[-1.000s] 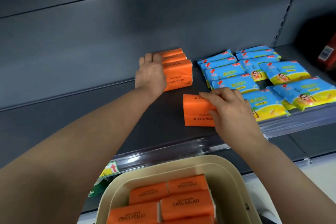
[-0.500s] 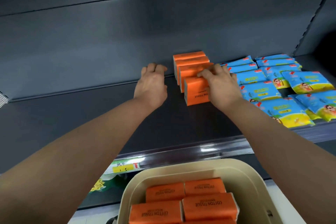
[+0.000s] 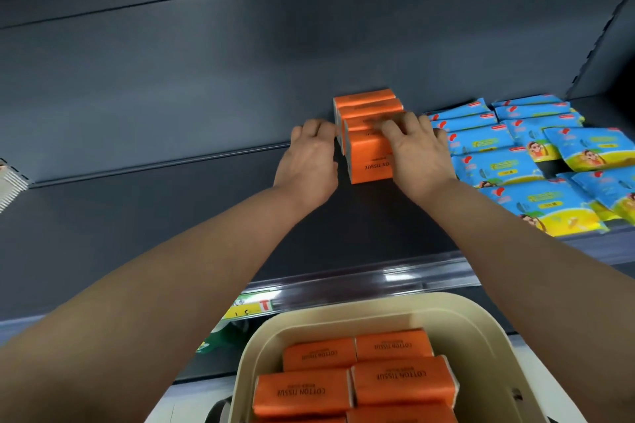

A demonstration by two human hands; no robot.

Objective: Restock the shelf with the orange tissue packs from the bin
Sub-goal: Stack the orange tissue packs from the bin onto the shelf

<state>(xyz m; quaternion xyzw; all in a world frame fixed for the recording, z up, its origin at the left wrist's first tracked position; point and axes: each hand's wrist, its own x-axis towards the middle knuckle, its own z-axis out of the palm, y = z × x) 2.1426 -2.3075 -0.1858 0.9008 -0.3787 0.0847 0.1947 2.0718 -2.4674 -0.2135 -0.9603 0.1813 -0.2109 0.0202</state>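
A row of several orange tissue packs (image 3: 366,106) stands on edge at the back of the dark shelf (image 3: 171,216). The front pack (image 3: 369,161) reads "COTTON TISSUE". My right hand (image 3: 417,154) lies over that pack's top and right side, fingers curled on it. Against the left end of the row rests my left hand (image 3: 309,161), fingers together and holding nothing. Below, a beige bin (image 3: 261,347) holds several more orange packs (image 3: 398,381) lying flat.
Blue and yellow wipe packs (image 3: 498,168) fill the shelf to the right of the orange row. A clear price rail (image 3: 378,282) with a yellow tag (image 3: 247,309) runs along the shelf's front edge. The shelf's left part is bare dark metal.
My right hand carried an orange pack from the shelf's front to the back and set it on edge at the front of the row. My left hand shifted to the row's left end.
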